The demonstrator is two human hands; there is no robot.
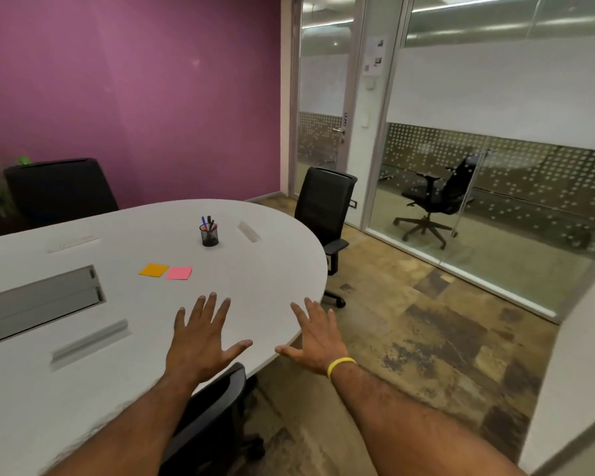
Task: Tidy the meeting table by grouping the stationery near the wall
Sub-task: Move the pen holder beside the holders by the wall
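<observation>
A black mesh pen holder (pixel 209 235) with several pens stands on the white oval table (pixel 272 269), toward its far end. An orange sticky-note pad (pixel 154 270) and a pink sticky-note pad (pixel 179 273) lie side by side nearer to me, left of the holder. My left hand (pixel 201 338) hovers palm down over the table's near edge, fingers spread, holding nothing. My right hand (pixel 318 338), with a yellow wristband, is spread the same way at the table's rim. Both hands are well short of the pads.
A purple wall (pixel 134 97) rises behind the table. Black office chairs stand at the far left (pixel 61 190), the far right (pixel 325 207) and right below my arms (pixel 213 417). Grey cable hatches (pixel 38 300) are set into the tabletop. Glass partitions (pixel 495 166) close off the right side.
</observation>
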